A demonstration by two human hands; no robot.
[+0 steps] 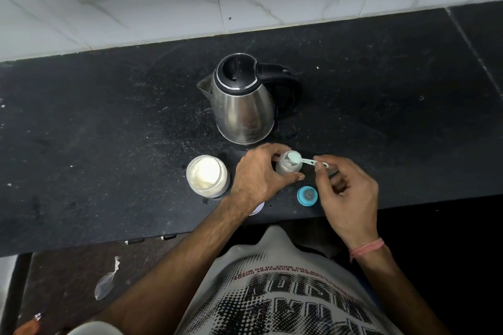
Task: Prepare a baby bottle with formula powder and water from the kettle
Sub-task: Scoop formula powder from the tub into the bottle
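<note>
Left hand [257, 173] is clamping the bottle [288, 164], lower centre; right hand [345, 193] is pinching the scoop [296, 158] over its mouth. Risk: a tilted scoop spilling powder onto the bench [109, 130].

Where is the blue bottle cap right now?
The blue cap lies on the black counter near its front edge, just below the bottle and beside the right hand.
</note>
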